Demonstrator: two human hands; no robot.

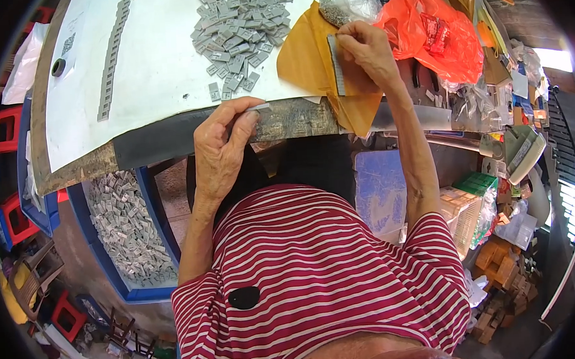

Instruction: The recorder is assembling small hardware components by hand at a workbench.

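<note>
My left hand (219,141) is at the table's front edge, thumb and forefinger pinching a small flat grey plastic piece (258,107). Over a folded orange-brown paper sheet (303,52) is my right hand (370,53), its fingertips pressed together. They meet by the upper end of a narrow, ridged grey strip (337,69) that lies on the paper. Whatever those fingertips hold is hidden or too small to name. Beyond my left hand spreads a heap of similar grey pieces (243,22), with a few loose ones at its near end.
A long row of grey pieces (113,58) lies on the white sheet (152,69) at left, near a black ring (58,67). To the right are a red plastic bag (433,38) and a clear bag (358,5). Below stands a blue bin (152,294) of grey pieces.
</note>
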